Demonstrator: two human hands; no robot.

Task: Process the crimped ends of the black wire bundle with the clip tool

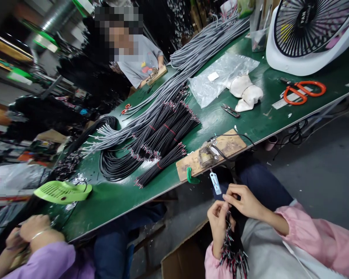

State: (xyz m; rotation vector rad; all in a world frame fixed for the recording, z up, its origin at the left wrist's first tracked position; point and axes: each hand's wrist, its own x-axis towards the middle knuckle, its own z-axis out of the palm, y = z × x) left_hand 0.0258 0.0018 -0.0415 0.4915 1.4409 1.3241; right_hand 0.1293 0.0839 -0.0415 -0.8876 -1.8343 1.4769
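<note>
My left hand (219, 221) is closed round a bundle of black cables (234, 254), whose red, white and black wire ends hang over my lap. My right hand (246, 200) meets it at the fingertips, with thumb and forefinger pinched at the top of the bundle; whatever is between them is too small to make out. Just above my hands, a small motor (207, 155) sits on a wooden board (232, 142) at the table's edge. A blue-and-white tag (215, 183) hangs from its shaft side. A green hook-shaped piece (192, 176) is at the board's front edge.
Tied black cable bundles (165, 135) and long grey cables (192, 50) cover the green table (113, 203). Orange-handled scissors (304, 92), thread snips (230, 110), a white fan (296, 66) and a plastic bag (209, 79) lie rightward. Co-workers sit left and opposite.
</note>
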